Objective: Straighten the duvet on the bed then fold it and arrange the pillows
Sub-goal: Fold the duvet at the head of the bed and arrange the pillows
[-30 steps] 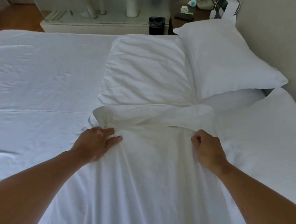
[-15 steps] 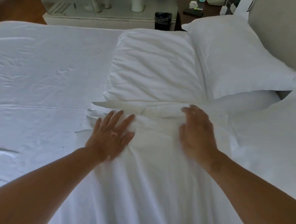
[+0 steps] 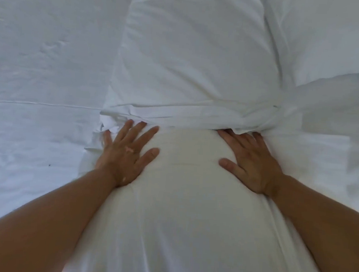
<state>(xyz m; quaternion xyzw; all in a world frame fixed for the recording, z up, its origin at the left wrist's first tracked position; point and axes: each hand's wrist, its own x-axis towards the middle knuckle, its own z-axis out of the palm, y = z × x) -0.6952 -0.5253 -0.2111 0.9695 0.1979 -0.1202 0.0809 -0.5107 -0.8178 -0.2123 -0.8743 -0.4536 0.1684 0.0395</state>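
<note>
Pillow-arranging step: left hand (image 3: 125, 153) and right hand (image 3: 252, 160), both spread flat, press a near pillow (image 3: 184, 188) against the far pillow (image 3: 195, 53) on the bed (image 3: 43, 66); next, probably tucking its loose case end.

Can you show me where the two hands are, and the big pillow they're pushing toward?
left hand (image 3: 126, 154): head view, on the back of the hand, pressed flat on the white cover.
right hand (image 3: 253, 160): head view, on the back of the hand, also flat.
pillow (image 3: 195, 53): head view, on its wrinkled top face.
</note>
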